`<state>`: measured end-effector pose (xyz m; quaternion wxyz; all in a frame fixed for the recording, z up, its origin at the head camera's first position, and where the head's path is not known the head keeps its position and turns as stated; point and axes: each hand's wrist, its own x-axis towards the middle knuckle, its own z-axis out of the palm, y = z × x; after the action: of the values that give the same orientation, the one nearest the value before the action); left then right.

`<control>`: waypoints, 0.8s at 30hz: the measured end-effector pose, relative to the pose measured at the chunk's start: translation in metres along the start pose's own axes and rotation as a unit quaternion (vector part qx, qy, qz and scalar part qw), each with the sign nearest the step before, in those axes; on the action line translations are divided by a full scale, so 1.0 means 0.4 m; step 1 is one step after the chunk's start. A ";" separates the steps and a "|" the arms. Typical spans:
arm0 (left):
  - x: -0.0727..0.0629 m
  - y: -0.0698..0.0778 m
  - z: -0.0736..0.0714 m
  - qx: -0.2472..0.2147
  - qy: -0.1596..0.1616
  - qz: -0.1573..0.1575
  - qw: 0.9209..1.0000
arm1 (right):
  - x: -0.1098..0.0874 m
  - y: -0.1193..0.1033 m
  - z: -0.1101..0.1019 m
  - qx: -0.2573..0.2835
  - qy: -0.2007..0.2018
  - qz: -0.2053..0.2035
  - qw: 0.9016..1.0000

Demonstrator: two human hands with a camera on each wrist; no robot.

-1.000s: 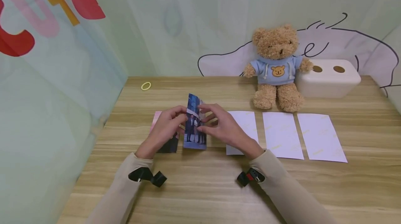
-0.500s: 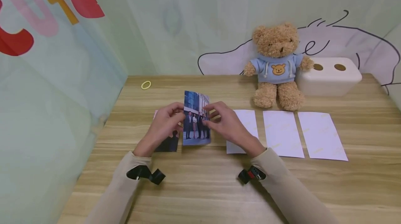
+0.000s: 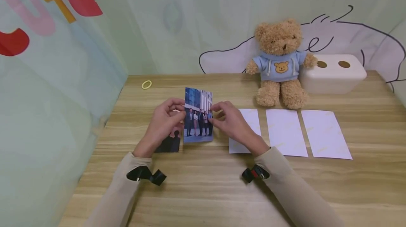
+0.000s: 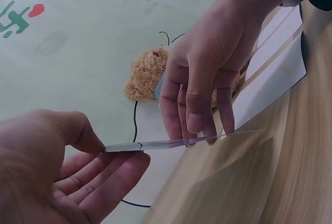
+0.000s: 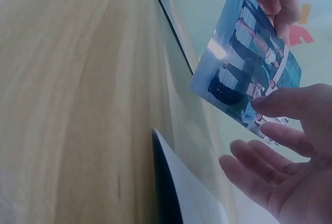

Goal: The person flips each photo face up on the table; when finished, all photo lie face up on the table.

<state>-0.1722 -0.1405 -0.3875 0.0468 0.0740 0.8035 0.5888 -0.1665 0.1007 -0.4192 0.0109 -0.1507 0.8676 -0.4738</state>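
A glossy photo (image 3: pixel 198 114) of several people in suits before a tall building stands nearly upright over the table, its picture side toward the head camera. My left hand (image 3: pixel 165 121) pinches its left edge between thumb and fingers. At the opposite edge, my right hand (image 3: pixel 233 121) holds the photo with thumb on the picture side, as the right wrist view shows. Edge-on in the left wrist view, the same photo (image 4: pixel 161 144) looks like a thin strip spanning both hands. Partly hidden under my left hand, a second photo (image 3: pixel 171 143) with dark figures lies on the table.
Right of my hands lie three white sheets in a row: one (image 3: pixel 244 146) partly behind my right hand, a middle one (image 3: pixel 285 133) and an outer one (image 3: pixel 325 133). Behind them sit a teddy bear (image 3: pixel 280 68) and a white box (image 3: pixel 333 79). A yellow ring (image 3: pixel 146 85) lies back left.
The photo has turned from an angled stance to face the head camera more squarely. My right hand has moved slightly right with its edge; both hands have shifted a little up in view.
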 end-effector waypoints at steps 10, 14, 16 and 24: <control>0.006 -0.004 0.000 -0.022 0.000 0.005 1.000 | 0.003 -0.002 -0.004 0.020 -0.013 0.024 0.999; 0.009 -0.009 0.000 -0.023 0.001 0.003 1.000 | 0.004 0.002 -0.005 0.022 -0.013 0.023 0.999; 0.010 -0.012 -0.001 -0.023 0.003 0.002 1.000 | 0.004 0.004 -0.006 0.021 -0.012 0.022 0.999; 0.017 -0.025 -0.006 -0.007 0.015 -0.003 1.000 | 0.006 0.007 -0.011 0.020 -0.002 0.017 1.000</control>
<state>-0.1799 -0.1447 -0.3963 0.0373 0.0621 0.8003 0.5952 -0.1700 0.1052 -0.4187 0.0240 -0.1364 0.8604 -0.4905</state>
